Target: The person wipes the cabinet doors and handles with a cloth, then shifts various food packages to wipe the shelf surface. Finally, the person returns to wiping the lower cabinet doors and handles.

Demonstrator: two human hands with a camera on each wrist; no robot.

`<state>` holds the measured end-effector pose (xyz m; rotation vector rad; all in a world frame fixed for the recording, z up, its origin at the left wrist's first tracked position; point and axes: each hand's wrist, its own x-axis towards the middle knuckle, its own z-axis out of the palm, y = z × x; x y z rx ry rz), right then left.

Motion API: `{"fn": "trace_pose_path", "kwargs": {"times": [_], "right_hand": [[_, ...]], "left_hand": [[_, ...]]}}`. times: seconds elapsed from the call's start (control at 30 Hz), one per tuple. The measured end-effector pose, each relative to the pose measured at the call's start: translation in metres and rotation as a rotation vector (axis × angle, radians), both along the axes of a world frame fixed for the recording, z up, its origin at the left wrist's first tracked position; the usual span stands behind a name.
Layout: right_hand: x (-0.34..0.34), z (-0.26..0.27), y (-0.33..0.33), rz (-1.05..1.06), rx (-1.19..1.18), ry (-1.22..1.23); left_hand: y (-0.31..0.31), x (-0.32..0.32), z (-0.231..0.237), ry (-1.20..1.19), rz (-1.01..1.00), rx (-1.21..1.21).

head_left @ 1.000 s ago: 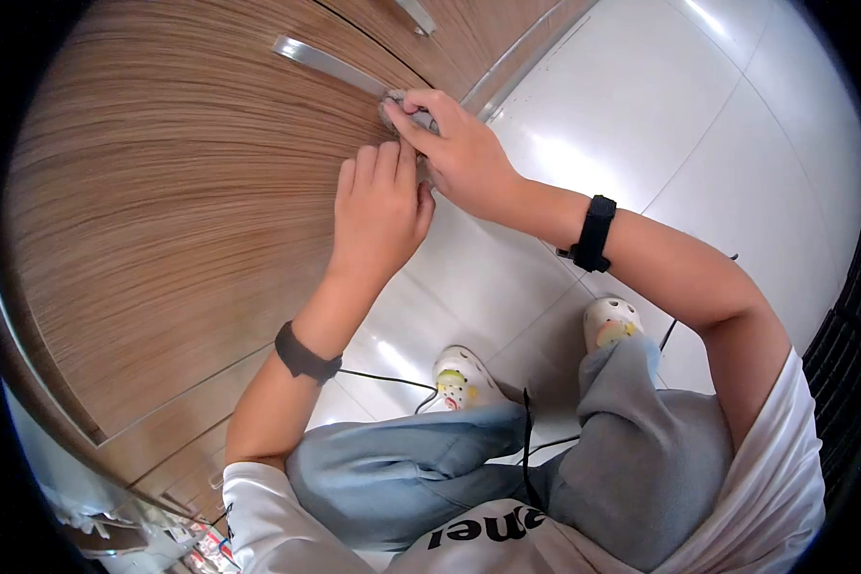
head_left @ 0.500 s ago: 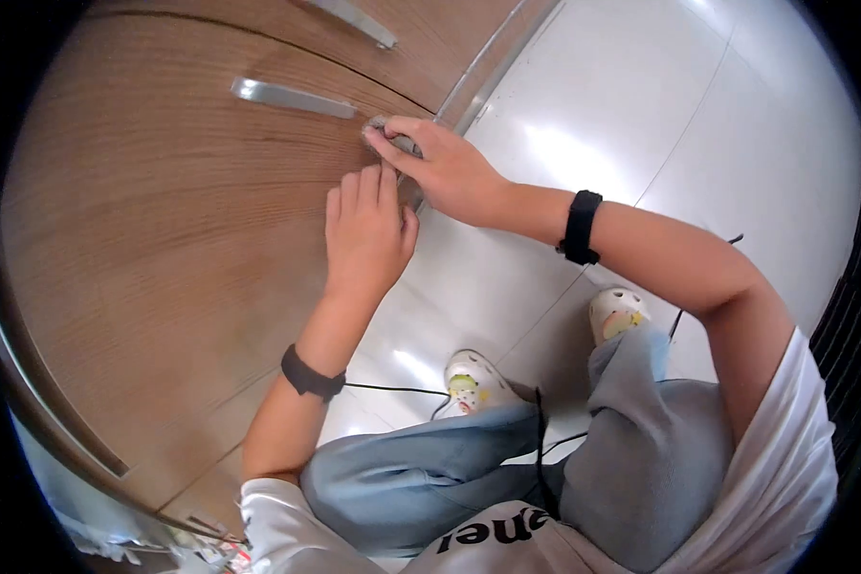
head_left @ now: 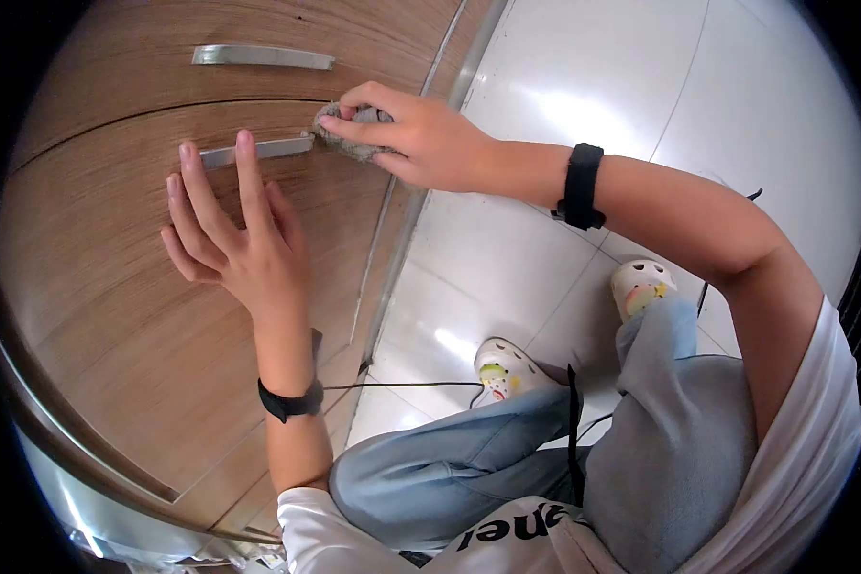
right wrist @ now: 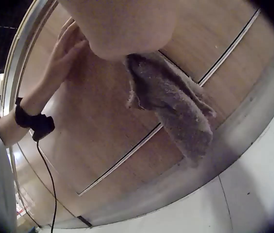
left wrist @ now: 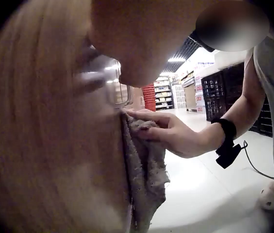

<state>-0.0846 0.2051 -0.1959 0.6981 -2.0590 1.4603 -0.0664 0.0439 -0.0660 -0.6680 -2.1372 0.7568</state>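
My right hand grips a bunched grey cloth against the wood-grain cabinet front, right at the end of a silver bar handle. From that hand, a long flap of the cloth hangs down in the left wrist view. The right wrist view shows the draped cloth over the cabinet face. My left hand has its fingers spread and extended, two fingertips overlapping the same handle in the head view. It holds nothing.
A second bar handle sits on the neighbouring cabinet panel. White floor tiles stretch along the cabinet base. A thin black cable trails from the left wristband. Dark crates and stocked shelves stand farther off.
My left hand has left the right hand's side, moved toward the handle and spread its fingers. The right hand, still gripping the cloth, has shifted left in view. The view has turned, showing more of both handles.
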Motion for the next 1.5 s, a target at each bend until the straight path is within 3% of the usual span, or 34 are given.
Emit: {"fn": "trace_pose_path", "kwargs": {"times": [0.17,0.37,0.6,0.77,0.97,1.17,1.27,1.5], "right_hand": [[0.000,0.018,0.002,-0.017,-0.233,0.164],[0.000,0.050,-0.021,0.065,-0.407,0.028],[-0.011,0.041,-0.009,0.056,-0.365,0.036],[-0.020,0.034,0.000,0.041,-0.237,0.200],[-0.025,0.023,0.006,-0.022,-0.126,0.100],[-0.017,0.017,0.019,0.056,-0.194,-0.095],[-0.012,0.019,0.015,0.086,-0.361,-0.008],[-0.019,0.027,0.005,0.134,-0.284,-0.001]], "left_hand": [[0.004,0.001,0.000,-0.016,-0.038,0.065],[0.002,-0.003,0.006,0.005,-0.084,0.093],[0.014,-0.004,0.000,-0.042,-0.112,0.136],[0.013,-0.002,-0.001,-0.058,-0.097,0.130],[0.010,-0.003,-0.003,-0.069,-0.117,0.130],[0.012,-0.004,-0.007,-0.089,-0.122,0.117],[0.013,-0.004,-0.009,-0.101,-0.091,0.074],[0.015,-0.006,-0.010,-0.092,-0.123,0.114]]}}
